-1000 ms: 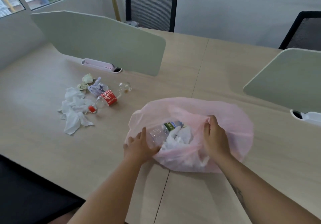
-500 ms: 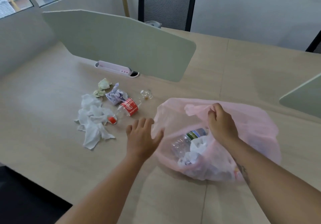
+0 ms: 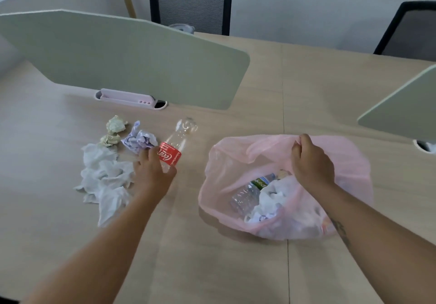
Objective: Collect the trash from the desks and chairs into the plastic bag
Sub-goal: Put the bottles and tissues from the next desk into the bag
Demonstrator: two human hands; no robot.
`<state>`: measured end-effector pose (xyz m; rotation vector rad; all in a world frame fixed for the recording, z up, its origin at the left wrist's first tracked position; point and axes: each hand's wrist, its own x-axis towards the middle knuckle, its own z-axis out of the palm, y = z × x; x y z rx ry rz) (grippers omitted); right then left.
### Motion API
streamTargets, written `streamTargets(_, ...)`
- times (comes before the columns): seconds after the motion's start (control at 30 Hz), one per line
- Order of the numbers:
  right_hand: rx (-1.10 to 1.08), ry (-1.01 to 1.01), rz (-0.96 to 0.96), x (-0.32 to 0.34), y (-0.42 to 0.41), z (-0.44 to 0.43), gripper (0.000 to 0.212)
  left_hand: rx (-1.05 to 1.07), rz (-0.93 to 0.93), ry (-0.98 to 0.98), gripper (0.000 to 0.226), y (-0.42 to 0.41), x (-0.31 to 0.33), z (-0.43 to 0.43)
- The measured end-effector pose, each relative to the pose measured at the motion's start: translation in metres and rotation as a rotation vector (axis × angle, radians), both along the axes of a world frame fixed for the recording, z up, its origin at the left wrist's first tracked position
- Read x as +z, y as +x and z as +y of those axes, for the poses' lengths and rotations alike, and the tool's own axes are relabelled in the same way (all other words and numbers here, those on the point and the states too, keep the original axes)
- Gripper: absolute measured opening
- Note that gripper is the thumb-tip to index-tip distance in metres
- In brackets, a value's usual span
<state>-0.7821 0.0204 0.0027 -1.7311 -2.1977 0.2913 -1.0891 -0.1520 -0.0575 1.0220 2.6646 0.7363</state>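
A pink plastic bag (image 3: 349, 162) lies open on the desk, right of centre, with a clear water bottle (image 3: 250, 192) and white tissues inside. My right hand (image 3: 311, 162) pinches the bag's far rim and holds it up. Left of the bag lies an empty clear cola bottle (image 3: 175, 145) with a red label. My left hand (image 3: 153, 169) has its fingers closing round the bottle's lower end. Crumpled white tissues (image 3: 103, 178), a purple paper ball (image 3: 139, 139) and two cream paper balls (image 3: 115, 125) lie just left of that hand.
A grey-green divider panel (image 3: 122, 58) stands behind the trash, with a pink holder (image 3: 127, 97) at its foot. A second panel (image 3: 401, 112) stands at the right. Two black chairs (image 3: 191, 1) are at the desk's far side.
My left hand left the bag's rim and reached left onto the cola bottle. My right hand kept hold of the bag's rim. The view shifted left.
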Motion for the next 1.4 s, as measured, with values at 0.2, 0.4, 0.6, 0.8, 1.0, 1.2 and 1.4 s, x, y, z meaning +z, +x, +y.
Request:
streamTargets(0.2,-0.146,-0.045,0.019,0.000,0.013,0.007,0.026,-0.532,-0.304,0.295,0.063,0.075,0.030,-0.021)
streamTargets(0.4,-0.193,-0.090,0.039,0.011,0.028,0.003,0.026,-0.744,-0.312,0.176,0.061,0.142,0.022,0.004)
streamTargets(0.6,-0.176,-0.114,0.083,0.016,0.029,-0.004,0.022,-0.624,-0.366,0.033,0.057,0.177,0.033,0.052)
streamTargets(0.8,-0.126,-0.113,0.103,0.018,0.011,-0.007,0.013,-0.591,-0.293,-0.104,0.069,0.169,0.026,0.078)
streamTargets(1.0,-0.106,-0.119,0.134,0.016,-0.004,-0.001,0.025,-0.254,0.063,0.287,0.053,0.104,0.017,0.040)
streamTargets(1.2,-0.069,-0.150,0.078,-0.007,-0.030,-0.011,0.013,0.126,0.081,-0.175,0.088,-0.004,-0.015,-0.022)
streamTargets(1.4,-0.031,-0.187,0.089,-0.021,-0.067,-0.018,0.024,0.257,0.128,-0.399,0.105,-0.061,-0.026,-0.088)
